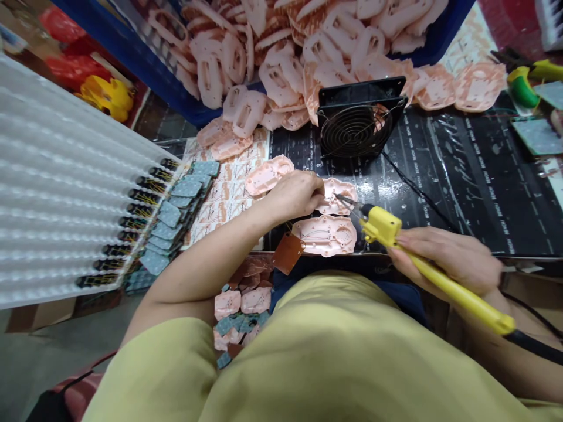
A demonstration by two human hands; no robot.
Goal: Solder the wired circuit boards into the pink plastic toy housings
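My right hand [444,258] is wrapped round a yellow soldering iron [422,266], its tip pointing left over a pink plastic shell [341,190]. At that shell's left edge my left hand [301,193] has its fingers pinched together; what they hold is hidden. Nearer to me lies a second pink shell [325,235] with thin wires and a round speaker grille inside. A brown circuit board [288,254] hangs over the table edge beside it. Behind my left wrist lies another pink shell [268,174].
A black fan [358,120] stands behind the shells, its cable trailing right. At the back a blue crate [211,114] overflows with pink shells. Stacked circuit boards [169,214] and a white corrugated tray [65,176] are at left. Pliers [523,64] lie back right.
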